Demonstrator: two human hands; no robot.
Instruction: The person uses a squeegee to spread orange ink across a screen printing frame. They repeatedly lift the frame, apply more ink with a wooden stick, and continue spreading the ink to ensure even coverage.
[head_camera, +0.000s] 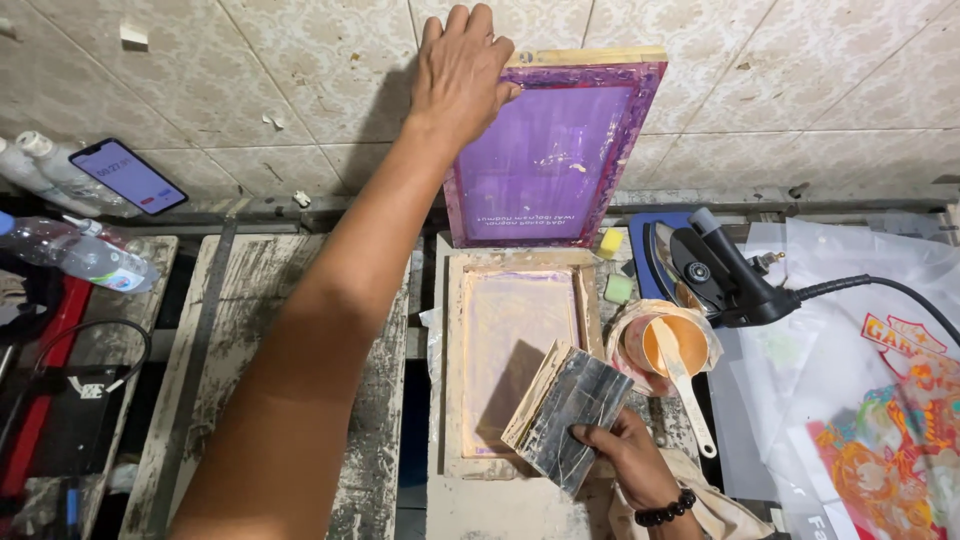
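Far left: phone (128, 176) and plastic bottle (85, 254) against the tiled wall. Left hand (460, 75) up on the purple-coated screen frame (556, 150), fingers together over its top-left corner, frame tilted up against the wall, already raised. Below, second wooden frame (518, 355) flat on the stained table (300, 350), mesh pale pink. Right hand (625, 452) pinching ink-smeared squeegee (565, 410) over its lower corner. Orange ink cup (665, 345), iron (715, 270) at right.

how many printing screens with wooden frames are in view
2. One purple screen leans upright against the tiled wall, the left hand on its top corner. The other screen lies flat on the bench, beside the right hand holding a squeegee.
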